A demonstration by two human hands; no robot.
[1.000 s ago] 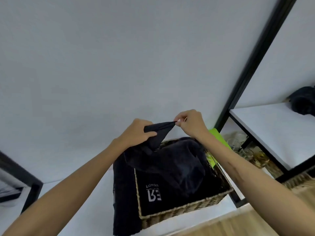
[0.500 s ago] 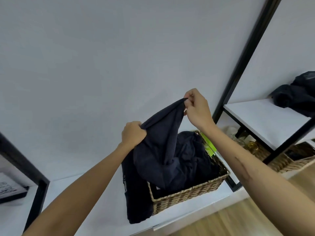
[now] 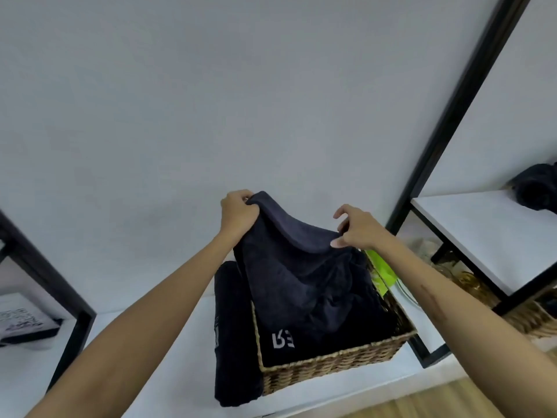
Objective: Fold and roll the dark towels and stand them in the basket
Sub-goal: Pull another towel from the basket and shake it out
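Note:
A dark navy towel hangs above a woven wicker basket on the white shelf. My left hand grips its upper left edge. My right hand pinches the upper right edge between thumb and fingers, with the other fingers lifted. The cloth sags between the hands and drapes down into the basket. More dark towel with pale lettering lies inside the basket. Another dark towel lies on the shelf beside the basket's left wall.
The white shelf carries the basket near its front edge. Black frame posts stand right and left. A higher white shelf at right holds a dark bundle. A green item sits behind the basket.
My hands have spread apart along the towel's top edge. The left hand rose and the right hand dropped to about the same height, opening the cloth wider over the basket.

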